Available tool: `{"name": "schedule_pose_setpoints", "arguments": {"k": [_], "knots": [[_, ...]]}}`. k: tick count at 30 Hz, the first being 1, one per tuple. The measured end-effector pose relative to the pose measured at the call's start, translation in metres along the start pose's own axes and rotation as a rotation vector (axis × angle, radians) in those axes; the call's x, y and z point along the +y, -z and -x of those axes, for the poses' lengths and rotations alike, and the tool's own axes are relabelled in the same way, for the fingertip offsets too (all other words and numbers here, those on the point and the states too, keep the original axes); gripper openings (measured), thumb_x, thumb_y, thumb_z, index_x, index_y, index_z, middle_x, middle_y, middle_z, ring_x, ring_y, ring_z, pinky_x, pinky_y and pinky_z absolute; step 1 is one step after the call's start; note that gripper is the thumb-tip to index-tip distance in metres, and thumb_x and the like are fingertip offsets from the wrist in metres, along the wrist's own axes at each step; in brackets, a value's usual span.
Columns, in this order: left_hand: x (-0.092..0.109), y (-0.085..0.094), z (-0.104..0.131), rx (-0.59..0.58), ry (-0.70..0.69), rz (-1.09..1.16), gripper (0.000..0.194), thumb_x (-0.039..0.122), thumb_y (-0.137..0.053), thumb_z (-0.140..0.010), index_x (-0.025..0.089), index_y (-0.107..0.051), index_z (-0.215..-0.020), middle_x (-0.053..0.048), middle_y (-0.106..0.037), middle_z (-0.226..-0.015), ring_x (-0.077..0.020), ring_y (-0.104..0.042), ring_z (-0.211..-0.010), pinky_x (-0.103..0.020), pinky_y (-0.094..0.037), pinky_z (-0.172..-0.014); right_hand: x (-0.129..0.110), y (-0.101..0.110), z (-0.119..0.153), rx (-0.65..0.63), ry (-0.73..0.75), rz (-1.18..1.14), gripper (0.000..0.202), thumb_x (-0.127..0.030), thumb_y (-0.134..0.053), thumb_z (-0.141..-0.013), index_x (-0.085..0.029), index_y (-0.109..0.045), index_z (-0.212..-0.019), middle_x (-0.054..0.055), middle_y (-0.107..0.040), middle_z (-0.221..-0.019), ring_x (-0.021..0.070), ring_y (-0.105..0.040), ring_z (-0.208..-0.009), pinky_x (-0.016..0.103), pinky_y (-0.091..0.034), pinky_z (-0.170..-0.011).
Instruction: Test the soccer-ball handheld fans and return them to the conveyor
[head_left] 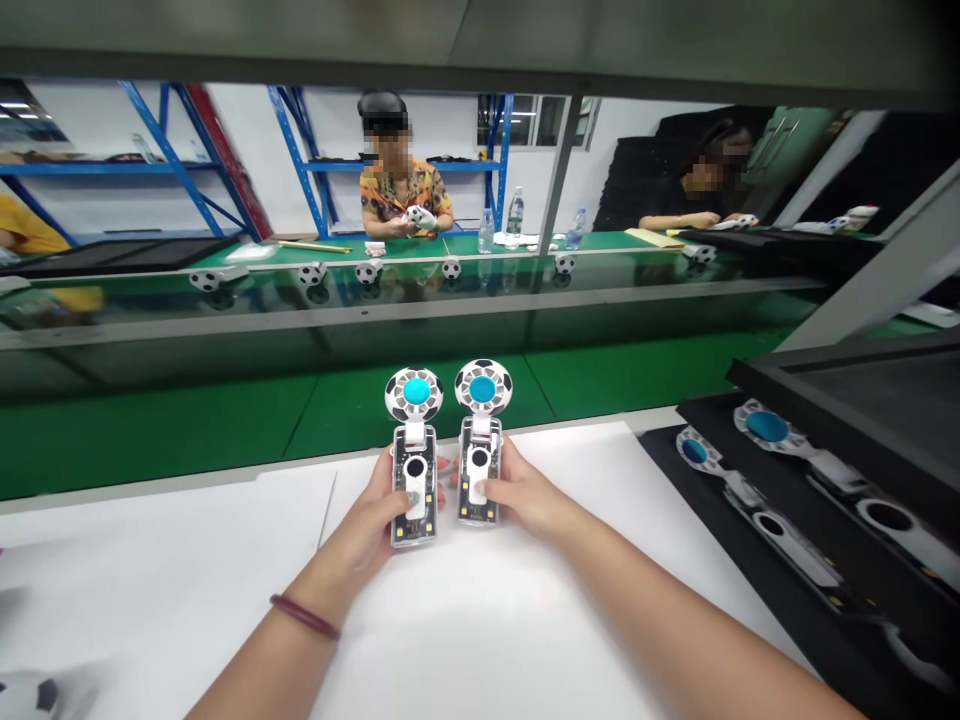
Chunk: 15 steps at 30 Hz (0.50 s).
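Two handheld devices stand side by side above the white table surface, each with a round football-patterned head, a blue disc in its middle and a clear casing over dark circuitry. My left hand (pixel 367 510) grips the left device (pixel 415 480), its thumb on the white front strip. The right device (pixel 480 470) is in my right hand (pixel 525 490), whose thumb also presses on the front. The two devices do not touch. Fingers behind both casings are partly hidden.
Black trays (pixel 847 400) at the right hold similar devices. A football-patterned piece (pixel 28 697) lies at the lower left. Beyond the green surface (pixel 360 400), more football pieces (pixel 313 273) line a belt, with people seated behind and bottles (pixel 515 215).
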<state>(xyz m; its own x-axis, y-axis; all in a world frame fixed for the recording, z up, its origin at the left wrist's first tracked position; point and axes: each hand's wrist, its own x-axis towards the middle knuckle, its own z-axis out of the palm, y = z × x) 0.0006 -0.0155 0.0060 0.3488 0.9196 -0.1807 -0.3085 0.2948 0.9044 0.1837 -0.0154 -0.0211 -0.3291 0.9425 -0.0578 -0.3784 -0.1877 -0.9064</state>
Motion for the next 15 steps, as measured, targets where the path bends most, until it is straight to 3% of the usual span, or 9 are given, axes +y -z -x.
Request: {"name": "schedule_pose_setpoints", "arguments": {"k": [4,7,10,13,15], "knots": [[-0.001,-0.003,0.001,0.016,-0.021,0.026,0.056,0.019,-0.066,-0.062,0.023,-0.041,-0.113,-0.010,-0.057,-0.108,-0.0213,-0.059,-0.078,-0.034,-0.047,-0.068,0.003,-0.003,-0.001,-0.018,0.059,-0.009,0.067,-0.021,-0.069,-0.065,-0.025,-0.030,-0.120,0.006,-0.053,-0.112,0.0214,-0.053,-0.101,0.044,-0.038,-0.091],[-0.002,-0.006,0.000,0.114,-0.089,0.106,0.059,0.025,-0.071,-0.061,0.025,-0.041,-0.112,-0.008,-0.057,-0.110,-0.0230,-0.059,-0.085,-0.033,-0.048,-0.068,0.001,-0.006,0.000,-0.021,0.115,-0.107,0.066,-0.022,-0.072,-0.062,-0.025,-0.034,-0.116,0.005,-0.054,-0.110,0.0204,-0.054,-0.099,0.043,-0.039,-0.089],[0.003,-0.005,-0.001,0.177,-0.128,0.154,0.047,0.035,-0.071,-0.062,0.019,-0.049,-0.100,-0.007,-0.062,-0.091,-0.0210,-0.060,-0.072,-0.030,-0.048,-0.059,-0.007,-0.005,0.003,0.010,0.079,-0.194,0.051,-0.027,-0.073,-0.061,-0.021,-0.046,-0.104,0.004,-0.058,-0.093,0.0200,-0.057,-0.090,0.040,-0.042,-0.084],[0.022,-0.005,0.005,0.134,-0.143,0.005,0.035,0.036,-0.072,-0.061,0.013,-0.056,-0.083,-0.005,-0.060,-0.072,-0.0173,-0.056,-0.063,-0.027,-0.046,-0.055,-0.027,-0.003,0.007,0.054,0.081,-0.095,0.035,-0.029,-0.074,-0.060,-0.017,-0.056,-0.087,0.003,-0.058,-0.080,0.0185,-0.058,-0.080,0.037,-0.044,-0.079],[0.044,-0.005,0.014,0.025,-0.176,-0.129,0.033,0.036,-0.074,-0.059,0.013,-0.058,-0.076,-0.005,-0.059,-0.070,-0.0176,-0.056,-0.064,-0.027,-0.045,-0.057,-0.052,-0.006,0.013,0.010,0.132,-0.063,0.027,-0.033,-0.072,-0.062,-0.016,-0.058,-0.079,0.002,-0.056,-0.075,0.0164,-0.058,-0.074,0.034,-0.046,-0.074]]}}
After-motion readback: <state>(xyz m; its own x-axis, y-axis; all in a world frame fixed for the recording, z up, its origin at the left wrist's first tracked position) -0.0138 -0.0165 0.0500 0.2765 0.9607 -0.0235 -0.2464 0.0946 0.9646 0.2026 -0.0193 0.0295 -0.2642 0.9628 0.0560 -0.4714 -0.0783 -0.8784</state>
